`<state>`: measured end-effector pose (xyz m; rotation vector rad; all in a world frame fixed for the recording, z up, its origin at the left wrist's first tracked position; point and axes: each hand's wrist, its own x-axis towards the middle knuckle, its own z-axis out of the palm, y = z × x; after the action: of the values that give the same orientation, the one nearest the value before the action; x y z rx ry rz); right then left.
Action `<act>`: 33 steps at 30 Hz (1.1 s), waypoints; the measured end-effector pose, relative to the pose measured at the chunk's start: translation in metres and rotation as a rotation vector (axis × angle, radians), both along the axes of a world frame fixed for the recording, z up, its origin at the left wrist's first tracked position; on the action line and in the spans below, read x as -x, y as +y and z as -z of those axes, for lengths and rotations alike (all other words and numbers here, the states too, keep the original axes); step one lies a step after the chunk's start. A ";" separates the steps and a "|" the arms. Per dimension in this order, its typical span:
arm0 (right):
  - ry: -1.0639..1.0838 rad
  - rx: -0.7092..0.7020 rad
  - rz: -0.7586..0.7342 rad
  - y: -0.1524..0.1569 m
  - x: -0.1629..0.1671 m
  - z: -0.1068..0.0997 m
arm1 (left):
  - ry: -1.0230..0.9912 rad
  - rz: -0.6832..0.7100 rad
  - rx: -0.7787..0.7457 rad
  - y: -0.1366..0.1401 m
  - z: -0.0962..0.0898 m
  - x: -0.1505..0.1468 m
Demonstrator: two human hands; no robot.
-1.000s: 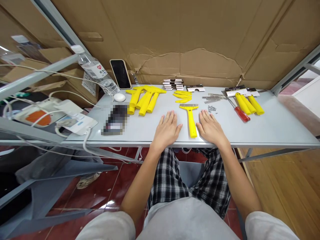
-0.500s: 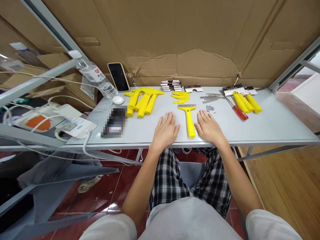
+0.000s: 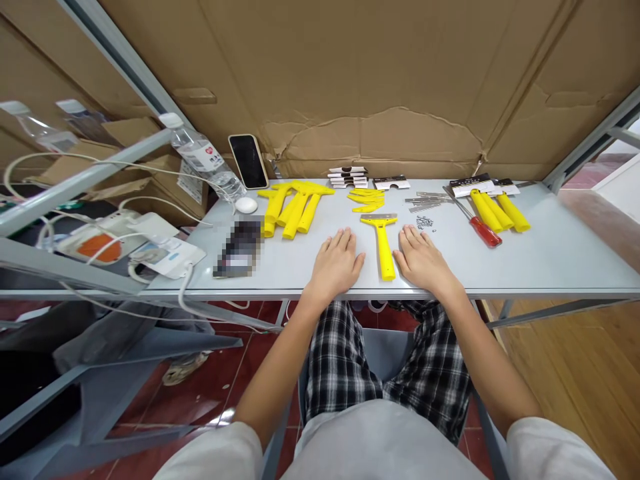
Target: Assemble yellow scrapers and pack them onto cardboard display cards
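My left hand (image 3: 336,264) lies flat on the grey tabletop (image 3: 290,267), fingers stretched out and holding nothing. Palm down, my right hand (image 3: 423,259) rests the same way. Between them, touching neither, is a yellow scraper (image 3: 385,250) with a metal strip across its head. Beyond it lie several small yellow plastic pieces (image 3: 367,198). Several yellow T-shaped scraper bodies (image 3: 299,212) are grouped to the left. Small screws (image 3: 425,223) sit in a pile just past my right fingertips, with thin metal blades (image 3: 427,201) behind them.
To the right are a red-handled screwdriver (image 3: 484,233) and yellow handles (image 3: 493,211) by black-and-white cards (image 3: 471,184). More cards (image 3: 349,177) are stacked at the back. A phone (image 3: 249,162), water bottle (image 3: 205,157), white round object (image 3: 246,205) and power strip (image 3: 90,240) with cables stand left.
The view has shifted slightly, so everything appears a little farther right and lower. Both hands stay flat in place, and the scraper has not moved between them.
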<state>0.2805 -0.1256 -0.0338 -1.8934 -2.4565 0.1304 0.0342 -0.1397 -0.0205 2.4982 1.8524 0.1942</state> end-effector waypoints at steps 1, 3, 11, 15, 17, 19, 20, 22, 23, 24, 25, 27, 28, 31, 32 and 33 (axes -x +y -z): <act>-0.004 0.006 -0.005 0.001 0.000 -0.002 | 0.015 0.011 -0.005 0.001 -0.004 0.000; -0.013 0.020 -0.024 0.003 -0.001 -0.008 | 0.038 0.044 -0.021 0.006 -0.012 0.002; -0.028 0.144 -0.231 0.032 -0.023 -0.053 | 0.069 0.113 -0.075 0.062 -0.041 0.013; 0.014 0.325 -0.255 0.062 -0.034 -0.093 | 0.046 0.097 -0.063 0.108 -0.044 0.017; 0.023 0.341 -0.231 0.081 -0.035 -0.109 | 0.016 0.099 -0.057 0.130 -0.043 0.019; 0.078 0.289 -0.193 0.102 -0.033 -0.115 | -0.027 0.106 -0.058 0.147 -0.041 0.021; 0.120 0.248 -0.171 0.112 -0.031 -0.115 | -0.052 0.113 -0.064 0.153 -0.038 0.022; 0.206 0.153 -0.137 0.131 -0.027 -0.107 | -0.117 0.131 -0.083 0.164 -0.032 0.025; 0.249 0.108 -0.114 0.139 -0.026 -0.100 | -0.153 0.150 -0.085 0.168 -0.029 0.028; 0.286 0.073 -0.093 0.147 -0.026 -0.092 | -0.183 0.176 -0.077 0.172 -0.025 0.031; 0.317 0.043 -0.079 0.153 -0.027 -0.084 | -0.206 0.208 -0.062 0.175 -0.022 0.034; 0.360 -0.005 -0.077 0.162 -0.031 -0.068 | -0.228 0.270 -0.038 0.181 -0.016 0.042; 0.370 -0.027 -0.083 0.166 -0.034 -0.061 | -0.231 0.290 -0.037 0.183 -0.014 0.046; 0.386 -0.085 -0.092 0.174 -0.043 -0.047 | -0.232 0.286 -0.059 0.187 -0.012 0.056; 0.388 -0.102 -0.093 0.176 -0.045 -0.044 | -0.229 0.282 -0.062 0.188 -0.011 0.058; 0.390 -0.117 -0.097 0.177 -0.047 -0.042 | -0.225 0.280 -0.061 0.188 -0.011 0.058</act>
<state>0.3270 0.0513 0.0086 -1.5310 -2.2367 0.3184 -0.0242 0.0478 -0.0092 2.6116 1.4193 0.5050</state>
